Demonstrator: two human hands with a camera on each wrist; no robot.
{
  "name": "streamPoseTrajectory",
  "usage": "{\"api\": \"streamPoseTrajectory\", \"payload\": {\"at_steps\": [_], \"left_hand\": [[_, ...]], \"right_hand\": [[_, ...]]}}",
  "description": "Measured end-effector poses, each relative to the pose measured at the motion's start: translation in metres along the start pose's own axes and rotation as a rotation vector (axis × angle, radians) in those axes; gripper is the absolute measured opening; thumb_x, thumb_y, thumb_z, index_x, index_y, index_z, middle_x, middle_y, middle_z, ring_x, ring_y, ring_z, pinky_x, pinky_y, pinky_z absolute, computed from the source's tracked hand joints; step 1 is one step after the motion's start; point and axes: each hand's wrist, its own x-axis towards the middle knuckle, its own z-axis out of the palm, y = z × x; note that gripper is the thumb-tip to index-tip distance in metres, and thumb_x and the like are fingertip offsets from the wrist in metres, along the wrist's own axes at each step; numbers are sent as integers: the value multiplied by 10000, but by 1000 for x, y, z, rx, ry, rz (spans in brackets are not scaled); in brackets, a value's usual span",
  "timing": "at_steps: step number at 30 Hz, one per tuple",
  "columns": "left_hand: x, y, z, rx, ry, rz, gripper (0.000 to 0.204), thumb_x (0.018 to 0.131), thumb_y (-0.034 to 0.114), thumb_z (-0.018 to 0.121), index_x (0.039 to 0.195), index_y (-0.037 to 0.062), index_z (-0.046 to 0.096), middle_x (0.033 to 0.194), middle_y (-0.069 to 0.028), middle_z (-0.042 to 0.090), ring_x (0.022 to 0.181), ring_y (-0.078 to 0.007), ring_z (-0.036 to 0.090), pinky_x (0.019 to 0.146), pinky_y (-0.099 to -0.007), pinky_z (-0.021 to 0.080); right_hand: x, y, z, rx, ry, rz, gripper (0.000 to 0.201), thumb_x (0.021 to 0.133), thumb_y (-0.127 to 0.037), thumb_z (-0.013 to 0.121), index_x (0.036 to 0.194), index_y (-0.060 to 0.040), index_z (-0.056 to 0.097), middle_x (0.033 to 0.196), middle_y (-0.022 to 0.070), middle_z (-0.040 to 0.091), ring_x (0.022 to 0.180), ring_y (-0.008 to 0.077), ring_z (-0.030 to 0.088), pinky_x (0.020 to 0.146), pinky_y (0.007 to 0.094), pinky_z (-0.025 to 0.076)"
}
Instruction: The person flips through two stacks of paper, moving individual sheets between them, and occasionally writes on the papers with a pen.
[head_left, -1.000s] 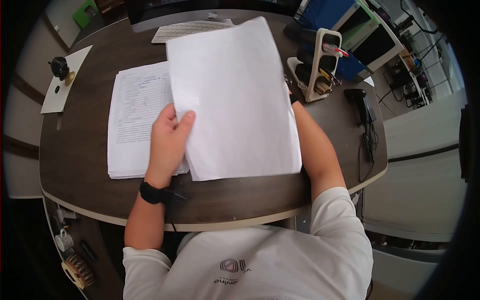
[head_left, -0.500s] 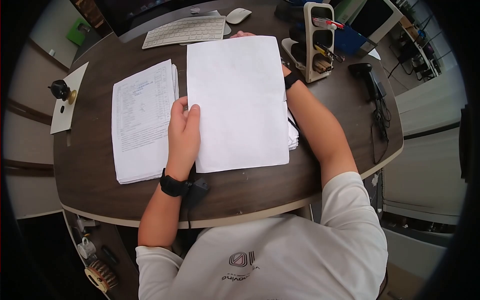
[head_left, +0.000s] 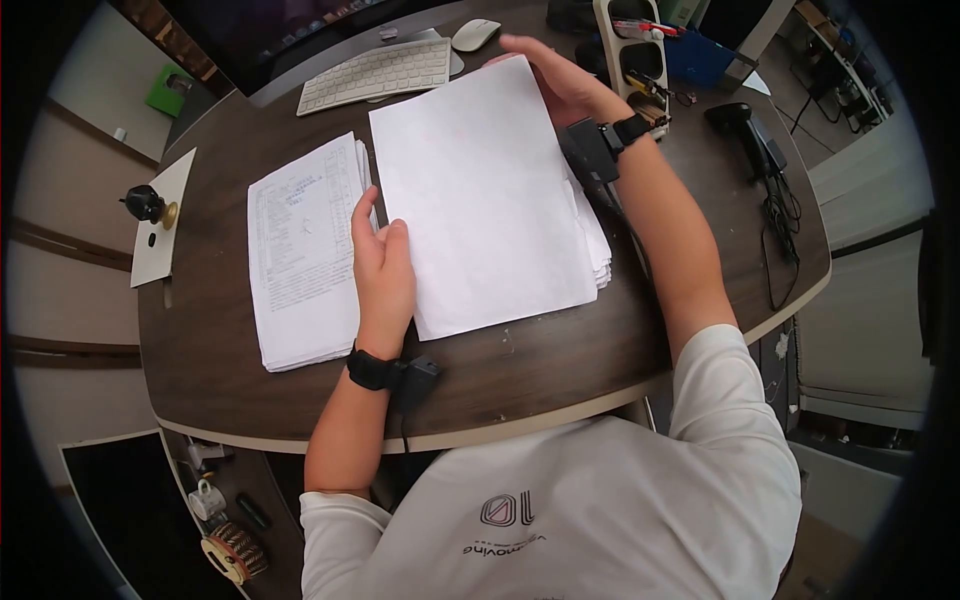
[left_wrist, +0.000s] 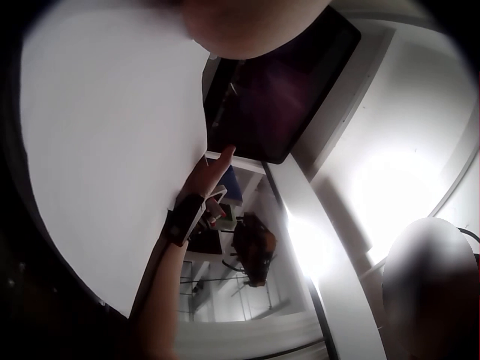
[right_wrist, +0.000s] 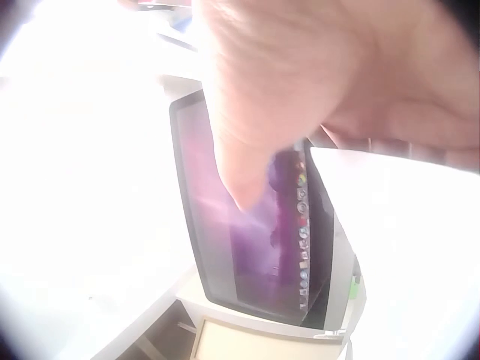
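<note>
A blank white sheet (head_left: pixel 485 200) lies tilted over a stack of papers (head_left: pixel 600 255), whose edges show at the right. The left hand (head_left: pixel 383 270) touches the sheet's left edge, thumb and forefinger apart and fairly straight. At the top right corner is the right hand (head_left: pixel 560 85), its thumb extended and its other fingers partly hidden by the sheet; in the right wrist view this hand (right_wrist: pixel 285 75) has its fingers along the paper's edge (right_wrist: pixel 412 232). A printed stack (head_left: pixel 305 290) lies left of the left hand.
Beyond the papers are a keyboard (head_left: pixel 375 75), a mouse (head_left: pixel 476 35) and a monitor (head_left: pixel 300 35). A pen holder (head_left: pixel 635 60) stands right of the right hand, with a cabled black scanner (head_left: pixel 745 135) farther right. A stamp (head_left: pixel 145 203) sits at the far left.
The blank sheet has come down and turned slightly over the right-hand papers. The right hand has come into view at its top right corner, and the left forefinger has straightened away from the edge.
</note>
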Motion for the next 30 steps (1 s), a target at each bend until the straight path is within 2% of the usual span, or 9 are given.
{"api": "streamPoseTrajectory", "payload": {"at_steps": [3,7,9,12,15,18,21,24,30], "left_hand": [[1,-3,-2,0,-37,28,604,1083,131,525,1636,7,317,913,-52,704,814,-81,553,832,-271,481],[-6,2,-3,83,-66,-7,569,1058,136,595,1588,9,432,1013,-89,723,804,-117,574,834,-284,491],[-4,-15,-8,472,-81,419,475,1015,122,680,1466,-3,603,1155,-68,690,843,-111,601,790,-243,484],[-19,23,-4,563,-192,280,394,971,133,726,1330,-27,706,1101,-88,679,831,-149,602,783,-260,480],[-19,16,-7,647,-199,422,460,937,191,778,1351,3,704,1137,-164,669,1039,-290,611,939,-367,502],[-24,20,-8,708,-214,496,511,916,264,816,1356,28,707,1195,-204,649,1145,-366,577,1010,-439,496],[-28,23,-11,775,-237,518,561,895,322,839,1362,41,706,1255,-239,614,1187,-404,552,1038,-477,488],[-30,22,-10,863,-237,538,581,889,349,840,1368,48,705,1297,-256,588,1199,-415,543,1048,-490,482],[-32,22,-9,956,-259,551,558,907,363,818,1364,61,712,1314,-259,576,1197,-422,542,1047,-499,480]], "right_hand": [[-4,-2,-3,-396,87,-71,353,940,-182,768,1271,-83,696,1077,53,742,944,137,709,760,295,577],[3,16,-4,-545,200,-304,330,960,-186,756,1270,-85,700,1079,41,745,943,128,714,754,264,568],[10,28,-10,-682,286,-437,343,962,-201,742,1282,-80,719,1110,78,755,990,167,723,865,320,579],[28,35,-12,-850,530,-712,351,997,-219,733,1312,-67,716,1120,81,763,1015,155,715,911,324,564],[13,12,10,-762,521,-1009,358,1035,-235,716,1338,-43,706,1111,74,776,1005,143,715,909,303,559],[-27,-15,39,-527,204,-934,330,1064,-244,694,1300,-15,723,1073,67,780,992,133,713,901,277,556],[-82,-36,64,-737,-26,-720,328,1064,-252,691,1244,17,744,1044,62,780,961,116,706,870,259,559],[-97,-19,75,-685,-114,-418,312,1065,-241,681,1205,25,761,1021,59,777,933,114,699,839,274,567],[-62,79,54,-484,38,-367,311,1106,-194,629,1348,-10,694,1199,92,749,1055,122,699,926,280,577]]}}
